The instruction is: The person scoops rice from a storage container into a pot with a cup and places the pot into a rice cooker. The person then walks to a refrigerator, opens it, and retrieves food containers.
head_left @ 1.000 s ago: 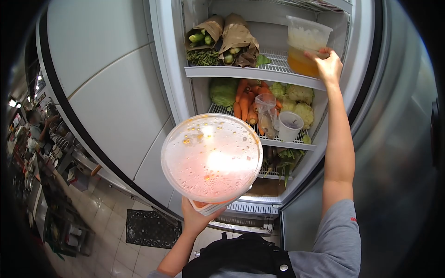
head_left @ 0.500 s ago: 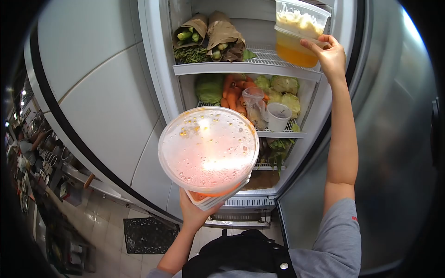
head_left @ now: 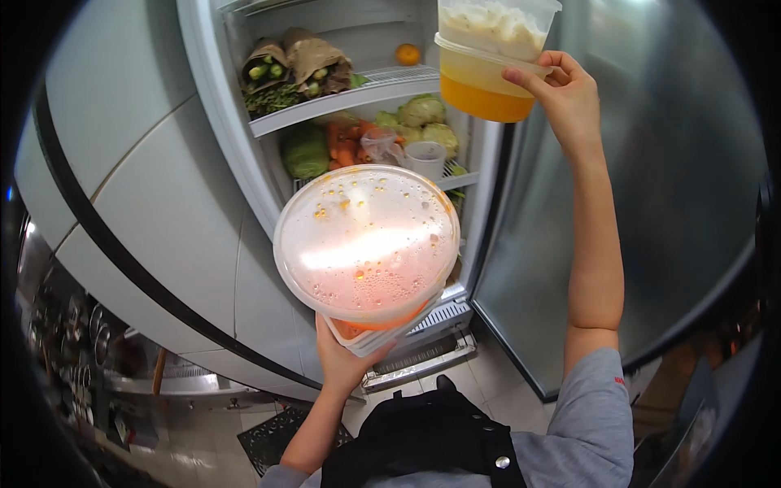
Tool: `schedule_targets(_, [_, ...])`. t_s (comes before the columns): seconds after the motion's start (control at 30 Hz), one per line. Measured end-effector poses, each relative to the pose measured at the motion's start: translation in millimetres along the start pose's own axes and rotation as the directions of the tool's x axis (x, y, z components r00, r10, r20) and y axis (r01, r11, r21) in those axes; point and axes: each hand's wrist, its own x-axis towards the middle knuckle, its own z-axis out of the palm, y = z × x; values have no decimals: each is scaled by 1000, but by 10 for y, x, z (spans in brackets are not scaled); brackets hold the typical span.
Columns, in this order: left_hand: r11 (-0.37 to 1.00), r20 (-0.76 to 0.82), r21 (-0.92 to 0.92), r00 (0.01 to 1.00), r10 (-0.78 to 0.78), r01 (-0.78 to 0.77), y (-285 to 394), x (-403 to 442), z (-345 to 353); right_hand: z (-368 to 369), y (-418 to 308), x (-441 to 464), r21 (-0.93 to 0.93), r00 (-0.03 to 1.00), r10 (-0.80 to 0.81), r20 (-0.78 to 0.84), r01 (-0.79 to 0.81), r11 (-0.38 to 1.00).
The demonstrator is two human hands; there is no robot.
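Note:
My left hand (head_left: 346,358) is closed under a stack of containers. On top is a round tub (head_left: 366,244) with a clear lid, wet with droplets, reddish inside; rectangular containers (head_left: 358,337) show beneath it. My right hand (head_left: 565,102), raised at the upper right, grips the rim of a clear tub of orange-yellow liquid (head_left: 488,96). Another clear container (head_left: 496,28) with pale chunks sits on that tub. Both are in front of the fridge's right side. An orange fruit (head_left: 407,54) lies on the upper fridge shelf (head_left: 350,99).
Paper-wrapped vegetables (head_left: 313,61), cabbage (head_left: 305,150), carrots (head_left: 346,142) and a white cup (head_left: 425,159) are on the shelves. The open fridge door (head_left: 553,244) stands at the right. A dark mat (head_left: 272,435) lies on the tiled floor; kitchenware is at lower left.
My right hand has lifted the orange-yellow tub and the container on it off the shelf and out of the fridge. The orange fruit has come into view. The camera view has turned right.

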Motion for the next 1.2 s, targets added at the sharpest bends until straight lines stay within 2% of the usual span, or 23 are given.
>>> schedule_targets(0.13, [996, 125, -91, 992, -6, 18, 41, -148, -74, -403, -408, -425, -123, 999, -2, -50, -4, 992])
schedule_targets(0.17, [1000, 171, -23, 985, -15, 19, 2, -202, -103, -517, -542, -558, -153, 997, 12, -78, -24, 988])
schedule_targets(0.23, [999, 227, -37, 974, 3, 5, 80, -301, -77, -727, -811, -808, -255, 986, 122, -117, -148, 956])
schedule_targets(0.27, [999, 240, -47, 970, 25, -15, 146, -334, -44, -850, -879, -917, -282, 981, 127, -150, -165, 945])
schedule_targets(0.3, [994, 242, -76, 966, 93, -76, 220, -368, 3, -968, -941, -1016, -289, 980, 81, -179, -131, 948])
schedule_targets(0.43, [988, 347, -150, 935, 76, -24, 331, -537, 129, -1406, -1362, -1467, -318, 965, 15, -261, -100, 943])
schedule_targets(0.53, [991, 409, -124, 909, 86, -38, 385, -664, 265, -1698, -1775, -1822, -374, 948, 15, -318, -140, 917])
schedule_targets(0.57, [981, 454, -190, 889, 64, 27, 415, -705, 331, -1768, -1936, -1941, -410, 941, 11, -337, -158, 898])
schedule_targets(0.6, [976, 487, -213, 870, 77, 33, 404, -744, 394, -1857, -2049, -2072, -442, 933, -1, -359, -169, 881])
schedule_targets(0.67, [966, 544, -255, 832, 105, 45, 396, -831, 513, -2007, -2298, -2296, -384, 920, -6, -393, -159, 909])
schedule_targets(0.73, [942, 556, -333, 816, 156, 47, 539, -940, 654, -2123, -2581, -2525, -464, 904, -17, -426, -202, 862])
schedule_targets(0.83, [913, 680, -367, 721, 134, 177, 710, -1105, 873, -2309, -2988, -2869, -425, 856, -13, -518, -244, 871])
schedule_targets(0.97, [921, 777, -341, 608, 163, 189, 800, -1370, 1185, -2446, -3509, -3372, -510, 764, -85, -640, -340, 790])
schedule_targets(1.07, [926, 830, -329, 524, 191, 183, 847, -1537, 1434, -2513, -3811, -3729, -561, 680, -158, -716, -426, 710])
schedule_targets(1.13, [903, 853, -374, 459, 247, 211, 952, -1721, 1557, -2464, -4070, -4025, -584, 613, -220, -759, -491, 646])
schedule_targets(1.2, [845, 833, -470, 443, 330, 255, 1114, -1870, 1634, -2418, -4263, -4343, -608, 531, -319, -785, -565, 558])
